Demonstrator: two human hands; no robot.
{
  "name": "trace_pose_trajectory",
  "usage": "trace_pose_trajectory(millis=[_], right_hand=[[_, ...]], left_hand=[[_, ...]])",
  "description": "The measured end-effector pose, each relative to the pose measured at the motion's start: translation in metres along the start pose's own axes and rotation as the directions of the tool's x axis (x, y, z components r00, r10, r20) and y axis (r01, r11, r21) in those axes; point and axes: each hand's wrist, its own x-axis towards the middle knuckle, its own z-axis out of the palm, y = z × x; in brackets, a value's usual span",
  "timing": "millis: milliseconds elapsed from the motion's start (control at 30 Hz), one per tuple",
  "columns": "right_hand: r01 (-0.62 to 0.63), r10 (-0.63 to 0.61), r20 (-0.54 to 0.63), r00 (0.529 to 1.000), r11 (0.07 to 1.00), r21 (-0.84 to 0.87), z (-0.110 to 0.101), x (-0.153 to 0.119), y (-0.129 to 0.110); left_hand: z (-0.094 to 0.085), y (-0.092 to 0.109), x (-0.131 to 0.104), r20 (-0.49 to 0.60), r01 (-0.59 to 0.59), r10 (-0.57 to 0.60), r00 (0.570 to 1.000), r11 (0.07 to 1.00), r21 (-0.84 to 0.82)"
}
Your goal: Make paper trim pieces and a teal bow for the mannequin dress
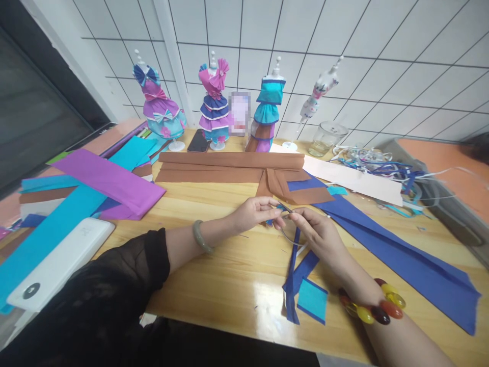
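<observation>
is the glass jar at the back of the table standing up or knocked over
Upright. The glass jar stands on its base on the wooden table, its open mouth facing up, beside the white mannequin.

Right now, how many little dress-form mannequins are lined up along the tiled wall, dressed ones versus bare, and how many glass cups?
Small mannequins dressed in folded paper dresses: 3 (purple and teal, pink and blue, teal and brown)
Bare floral-printed mannequin: 1
Clear glass cup: 1
Total: 5
</observation>
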Motion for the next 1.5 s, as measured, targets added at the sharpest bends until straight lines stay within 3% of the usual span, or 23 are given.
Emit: trace_pose_trajectory(millis=[233, 367, 500, 600, 700, 833, 933, 1167, 1333, 1500], right_hand=[[-0.022, 0.021, -0.09, 0.996, 1.0, -0.008, -0.004, 0.002, 0.001], [-0.088, 0.061, -0.114, 0.992, 0.964, -0.249, -0.014, 0.007, 0.018], [-0.142, 0.114, -0.086, 0.99, 0.839, -0.526, -0.025, 0.007, 0.032], [-0.149, 0.099, -0.115, 0.988, 0.767, -0.624, -0.029, 0.005, 0.037], [-0.112, 0.011, -0.157, 0.987, 0.755, -0.646, -0.03, 0.005, 0.036], [0.045, -0.159, -0.223, 0.962, 0.896, -0.442, -0.021, 0.006, 0.022], [0.088, -0.117, -0.183, 0.976, 0.983, -0.159, -0.01, 0.003, 0.006], [0.002, -0.003, -0.133, 0.991, 1.0, -0.007, 0.002, -0.002, -0.007], [-0.034, 0.039, -0.14, 0.989, 0.999, 0.039, 0.003, -0.001, -0.002], [-0.099, 0.124, -0.113, 0.986, 0.974, 0.204, 0.005, -0.001, 0.001]], left_hand=[[0.001, 0.003, -0.001, -0.011, 0.015, -0.015, 1.0, 1.0, -0.001], [0.001, 0.002, 0.0, -0.02, 0.013, -0.013, 1.0, 1.0, -0.02], [0.001, 0.001, 0.0, -0.017, -0.008, 0.008, 1.0, 1.0, -0.026], [0.002, 0.002, 0.0, -0.011, -0.003, 0.003, 1.0, 1.0, -0.02], [0.003, 0.003, 0.0, -0.01, 0.01, -0.01, 1.0, 0.999, -0.035], [0.004, 0.003, -0.001, -0.005, 0.027, -0.027, 1.0, 0.997, -0.067], [0.004, 0.002, 0.0, 0.007, 0.023, -0.023, 1.0, 0.996, -0.082], [0.004, -0.006, 0.002, 0.017, 0.001, 0.001, 1.0, 0.997, -0.077], [0.004, -0.005, 0.002, 0.037, 0.043, -0.04, 0.999, 0.996, -0.081], [0.003, 0.001, 0.002, 0.079, 0.112, -0.104, 0.991, 0.989, -0.094]])
